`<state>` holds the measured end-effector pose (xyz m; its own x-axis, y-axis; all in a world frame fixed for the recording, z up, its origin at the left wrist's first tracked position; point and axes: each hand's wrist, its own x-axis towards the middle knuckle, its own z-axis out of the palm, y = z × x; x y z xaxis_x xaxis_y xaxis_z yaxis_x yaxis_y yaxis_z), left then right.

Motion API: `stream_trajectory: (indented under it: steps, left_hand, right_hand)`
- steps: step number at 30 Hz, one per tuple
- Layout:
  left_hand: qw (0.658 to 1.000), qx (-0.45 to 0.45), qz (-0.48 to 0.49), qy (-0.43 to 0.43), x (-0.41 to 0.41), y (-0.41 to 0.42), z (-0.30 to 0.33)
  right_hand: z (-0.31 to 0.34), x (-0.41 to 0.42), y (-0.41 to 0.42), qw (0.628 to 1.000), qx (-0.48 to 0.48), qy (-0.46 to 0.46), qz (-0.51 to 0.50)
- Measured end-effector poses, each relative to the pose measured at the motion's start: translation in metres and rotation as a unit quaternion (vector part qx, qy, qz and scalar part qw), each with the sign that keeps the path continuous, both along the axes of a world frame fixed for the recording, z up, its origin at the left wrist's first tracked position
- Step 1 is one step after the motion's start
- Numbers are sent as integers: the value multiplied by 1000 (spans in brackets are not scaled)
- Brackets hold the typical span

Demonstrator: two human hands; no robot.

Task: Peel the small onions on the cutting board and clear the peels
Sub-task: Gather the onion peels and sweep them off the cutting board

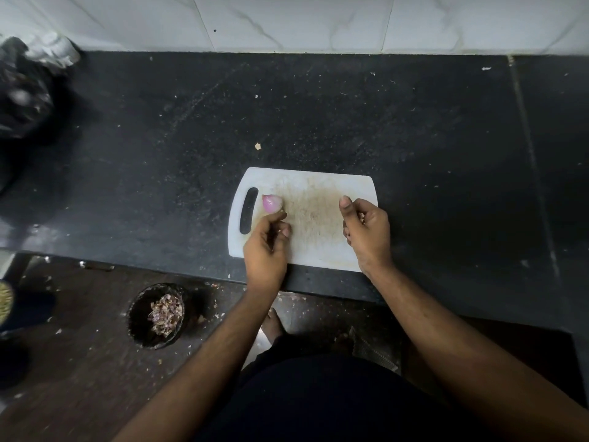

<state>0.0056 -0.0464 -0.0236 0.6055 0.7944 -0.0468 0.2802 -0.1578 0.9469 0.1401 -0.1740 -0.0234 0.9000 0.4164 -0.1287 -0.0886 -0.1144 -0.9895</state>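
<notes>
A white cutting board [318,186] with a handle slot on its left lies near the counter's front edge. One small peeled pink onion [272,203] sits on the board beside the slot. My left hand [267,247] hovers just below the onion; its fingers are loosely curled, and its fingertips reach close to the onion. My right hand [366,231] is over the board's right side, thumb up and fingers curled inward; what lies in its palm is hidden. On the floor to the left, a black bin [156,315] holds onion peels [165,312].
The black stone counter [318,116] carries small specks and a peel scrap [258,146]. A dark plastic bag [25,90] lies at its far left. White tiles form the back wall. Scraps litter the floor, and a bare foot [272,325] stands below the counter edge.
</notes>
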Motion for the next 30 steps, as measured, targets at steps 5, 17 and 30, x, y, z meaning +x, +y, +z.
stream_trajectory:
  steps: [5, 17, 30]
  left_hand:
    - [996, 41, 43, 60, -6, 8, 1]
    - [938, 212, -186, 200, 18, 10, 16]
    - [979, 175, -31, 96, -12, 37, 16]
  right_hand:
    - [-7, -4, 3, 990, -84, -111, 26]
    - [-8, -14, 15, 857, -306, -386, 151]
    - [4, -20, 36, 842, -359, -360, 183]
